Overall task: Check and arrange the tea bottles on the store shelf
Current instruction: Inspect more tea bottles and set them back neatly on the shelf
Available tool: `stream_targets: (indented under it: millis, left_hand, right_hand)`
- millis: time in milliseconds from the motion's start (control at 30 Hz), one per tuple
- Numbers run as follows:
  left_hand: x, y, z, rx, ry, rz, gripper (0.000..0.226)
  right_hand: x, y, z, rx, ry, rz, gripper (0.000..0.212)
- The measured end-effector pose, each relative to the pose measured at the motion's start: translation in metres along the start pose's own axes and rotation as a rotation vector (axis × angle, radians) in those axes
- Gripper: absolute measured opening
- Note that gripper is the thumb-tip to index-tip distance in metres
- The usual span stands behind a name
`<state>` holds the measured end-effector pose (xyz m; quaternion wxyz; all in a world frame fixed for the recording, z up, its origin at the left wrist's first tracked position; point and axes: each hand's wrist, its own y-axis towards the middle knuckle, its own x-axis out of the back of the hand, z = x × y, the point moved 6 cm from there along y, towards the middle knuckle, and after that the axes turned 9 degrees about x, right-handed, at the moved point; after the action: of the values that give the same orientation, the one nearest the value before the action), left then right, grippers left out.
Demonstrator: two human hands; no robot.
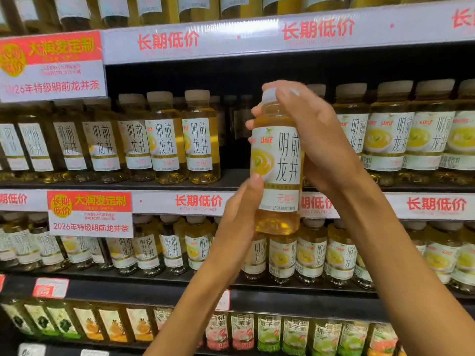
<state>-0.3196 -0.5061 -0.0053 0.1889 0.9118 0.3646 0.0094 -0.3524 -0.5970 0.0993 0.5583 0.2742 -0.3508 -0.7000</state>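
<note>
- Right hand has its grip wrapped round the upper half of one tea bottle, fingers curling round the far side at the shoulder, palm over the right edge of the label.
- Left hand comes in from below, thumb pressed on the lower left of the label and the rest of the hand tucked behind the bottle's lower part, so both hands are holding it.
- That bottle is upright, held in the air in front of the middle shelf, right over a gap in the row there.
- It's clear plastic full of golden-yellow tea, pale cap on top, white label with big black Chinese characters, a red "Unif" logo and a yellow cup picture.
- Same bottles are lined up in the middle-shelf row left and right of the gap, labels mostly facing out.
- Lower row is more of the same tea, a few turned a bit sideways.
- Bottom shelf bottles have different labels: green, orange, pink.
- Red-and-white price strips run along the shelf edges, plus a promo sign.
</note>
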Motion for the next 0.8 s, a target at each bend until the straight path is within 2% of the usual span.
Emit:
stream_targets:
  millis: [67,167,233,500,633,733,800]
  left_hand:
    - [0.008,0.006,-0.014,-0.090,0.165,-0.057,0.054]
    - [0.009,0.020,-0.028,-0.124,0.264,0.003,0.031]
    - [0.010,0.029,-0.032,-0.132,0.327,-0.001,0.033]
    - [0.023,0.055,-0.024,-0.058,0.310,-0.235,0.039]
    - [0.023,0.062,-0.020,-0.004,0.334,-0.291,0.040]
    - [0.023,0.069,-0.019,0.042,0.447,-0.297,0.044]
    - [0.023,0.073,-0.017,0.069,0.541,-0.271,0.049]
  right_hand:
    - [0.001,0.006,0.010,0.127,-0.122,-0.008,0.018]
    - [-0.001,0.014,0.017,0.252,-0.237,-0.003,0.017]
    - [-0.002,0.017,0.016,0.308,-0.337,0.003,0.016]
    - [0.012,0.020,0.006,0.352,-0.748,-0.076,0.024]
    - [0.007,0.019,0.002,0.362,-1.002,0.020,0.037]
    - [0.005,0.021,-0.008,0.355,-1.165,0.105,0.048]
    - [0.007,0.021,-0.011,0.385,-1.243,0.085,0.049]
